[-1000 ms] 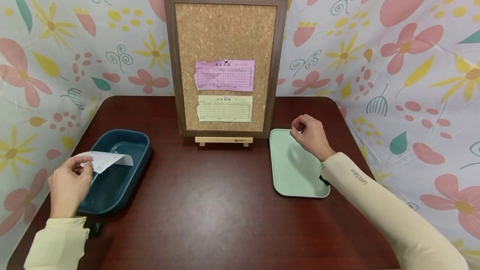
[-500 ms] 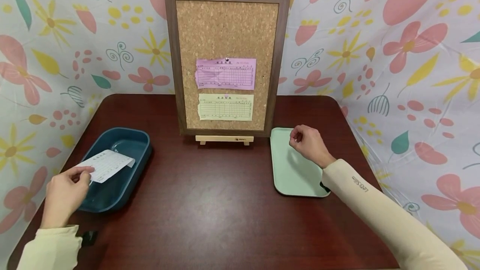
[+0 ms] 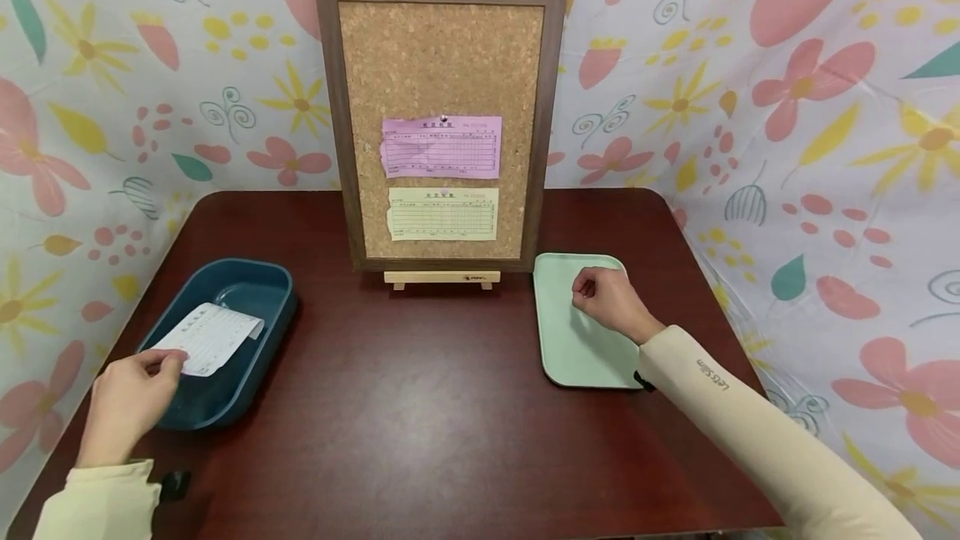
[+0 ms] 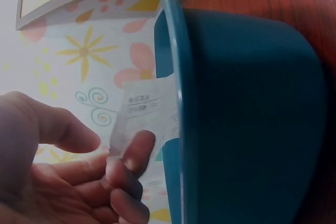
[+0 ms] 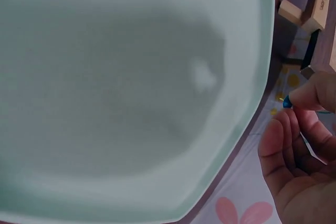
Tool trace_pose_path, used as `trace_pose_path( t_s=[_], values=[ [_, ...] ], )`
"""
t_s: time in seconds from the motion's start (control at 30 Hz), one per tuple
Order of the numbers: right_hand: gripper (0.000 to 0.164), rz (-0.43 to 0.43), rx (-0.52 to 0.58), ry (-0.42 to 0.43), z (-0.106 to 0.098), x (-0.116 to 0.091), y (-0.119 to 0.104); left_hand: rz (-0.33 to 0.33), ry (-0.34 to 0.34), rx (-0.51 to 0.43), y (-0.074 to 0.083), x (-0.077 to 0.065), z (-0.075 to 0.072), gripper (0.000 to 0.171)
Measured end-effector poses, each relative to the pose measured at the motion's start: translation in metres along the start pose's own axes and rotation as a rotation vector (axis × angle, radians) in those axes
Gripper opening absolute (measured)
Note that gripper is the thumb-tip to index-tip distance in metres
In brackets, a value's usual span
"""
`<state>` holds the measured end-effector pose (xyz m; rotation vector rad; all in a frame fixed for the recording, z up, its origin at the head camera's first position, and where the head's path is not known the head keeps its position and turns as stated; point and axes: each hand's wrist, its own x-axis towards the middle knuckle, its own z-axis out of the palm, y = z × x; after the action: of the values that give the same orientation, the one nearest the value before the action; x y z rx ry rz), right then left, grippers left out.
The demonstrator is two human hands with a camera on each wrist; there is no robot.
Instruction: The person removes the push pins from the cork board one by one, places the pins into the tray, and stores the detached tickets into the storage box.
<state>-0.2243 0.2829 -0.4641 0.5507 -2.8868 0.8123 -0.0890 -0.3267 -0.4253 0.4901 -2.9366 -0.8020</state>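
Note:
My left hand (image 3: 131,398) pinches the near edge of a white printed receipt slip (image 3: 213,336) between thumb and fingers. The slip slopes over the inside of the deep blue bin (image 3: 281,332), its far corner bent down. In the left wrist view, the slip (image 4: 139,108) shows beyond the bin's rim, one fingertip overlapping it. Over the pale green tray (image 3: 558,357), my right hand (image 3: 611,302) holds a small blue push pin (image 5: 287,102) between thumb and fingertips. A gold point sticks out of the pin; in the head view the hand hides it.
A framed cork board (image 3: 442,57) leans upright on a wooden stand (image 3: 442,277) at the back centre. Pinned to it are a pink slip (image 3: 442,148) and, below, a pale yellow slip (image 3: 442,215). Brown tabletop (image 3: 412,415) lies between bin and tray. Floral cloth (image 3: 810,190) surrounds it.
The white slip has tilted to show its printed face and sits lower over the bin, with my left hand still on its edge. My right hand has come down a little over the tray.

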Motion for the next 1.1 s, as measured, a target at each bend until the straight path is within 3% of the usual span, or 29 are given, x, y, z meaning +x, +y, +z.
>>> trace_pose_path(
  t_s=[0.2,0.53,0.7,0.97,1.1],
  values=[
    [0.006,0.009,-0.007,-0.041,0.005,-0.002,0.001,-0.017,-0.017,0.045,-0.004,-0.002,-0.003,0.041],
    [0.011,0.000,0.000,-0.056,0.014,-0.005,0.002,-0.021,-0.100,0.107,-0.007,-0.002,-0.009,0.042],
    [0.012,0.004,0.001,-0.072,0.017,-0.007,0.004,0.040,-0.116,0.114,-0.004,0.000,-0.001,0.043],
    [0.014,-0.007,-0.003,-0.088,0.022,-0.009,0.005,0.082,-0.128,0.112,0.000,0.005,0.008,0.042],
    [0.015,-0.010,-0.001,-0.101,0.025,-0.010,0.006,0.052,-0.199,0.132,0.002,0.009,0.010,0.047]
  ],
)
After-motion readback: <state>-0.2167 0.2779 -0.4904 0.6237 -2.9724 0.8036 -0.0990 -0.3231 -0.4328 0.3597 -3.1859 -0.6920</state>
